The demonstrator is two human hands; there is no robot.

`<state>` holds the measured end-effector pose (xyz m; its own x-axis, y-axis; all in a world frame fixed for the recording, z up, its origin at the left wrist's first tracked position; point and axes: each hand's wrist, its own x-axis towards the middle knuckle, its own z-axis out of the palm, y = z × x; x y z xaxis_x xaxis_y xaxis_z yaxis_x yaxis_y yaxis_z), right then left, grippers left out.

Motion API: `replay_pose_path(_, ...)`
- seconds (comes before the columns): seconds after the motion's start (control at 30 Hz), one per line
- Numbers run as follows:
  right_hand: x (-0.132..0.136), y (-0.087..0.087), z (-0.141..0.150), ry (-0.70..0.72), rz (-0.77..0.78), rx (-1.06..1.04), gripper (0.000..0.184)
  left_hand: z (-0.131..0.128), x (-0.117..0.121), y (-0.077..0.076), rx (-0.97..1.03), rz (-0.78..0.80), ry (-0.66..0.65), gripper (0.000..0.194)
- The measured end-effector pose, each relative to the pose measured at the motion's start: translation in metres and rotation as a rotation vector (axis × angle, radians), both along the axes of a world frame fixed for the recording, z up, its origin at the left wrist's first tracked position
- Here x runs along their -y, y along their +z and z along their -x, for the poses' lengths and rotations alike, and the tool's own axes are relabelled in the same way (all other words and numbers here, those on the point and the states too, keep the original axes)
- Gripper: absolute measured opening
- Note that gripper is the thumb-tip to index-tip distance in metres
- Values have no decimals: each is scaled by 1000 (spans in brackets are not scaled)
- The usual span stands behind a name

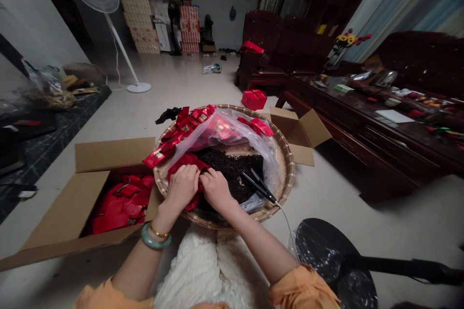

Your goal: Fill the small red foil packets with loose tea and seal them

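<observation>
My left hand (184, 184) and my right hand (217, 188) meet over the near left part of a round woven bamboo tray (290, 174). Both are closed, fingertips pinched together at the edge of a red foil packet (188, 160); the grip itself is partly hidden. Beside my right hand, a heap of dark dried leaves (232, 166), like loose tea, lies in a clear plastic bag (270, 154) spread open. A black hair straightener (261, 187) with a white cord rests on the tray's right side, jaws apart. More red packets (184, 125) lie along the far left rim.
Left of the tray, an open cardboard box (87, 198) holds several red packets. Another open box (302, 135) and a red bundle (254, 99) stand beyond it. A black round base (326, 251) lies at right, near a dark wooden table (326, 120). A white fan (138, 87) stands behind.
</observation>
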<state>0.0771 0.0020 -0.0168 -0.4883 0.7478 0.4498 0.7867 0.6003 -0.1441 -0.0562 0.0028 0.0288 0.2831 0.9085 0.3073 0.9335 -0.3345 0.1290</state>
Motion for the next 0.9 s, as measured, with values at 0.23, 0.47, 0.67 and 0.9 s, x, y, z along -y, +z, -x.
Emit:
replay_pose_path(0.23,-14,27,-8,239,-9,201,13,-2,7,16,-129,-34,-65,21)
replay_pose_path(0.47,-12,27,-6,152,210,335,19,-6,6,21,-254,-117,-119,17)
replay_pose_path(0.67,-13,30,0,94,291,217,20,-12,1,24,-211,-159,-164,17)
replay_pose_path(0.9,-21,21,-19,87,821,-712,42,-4,-8,18,242,-295,-196,17)
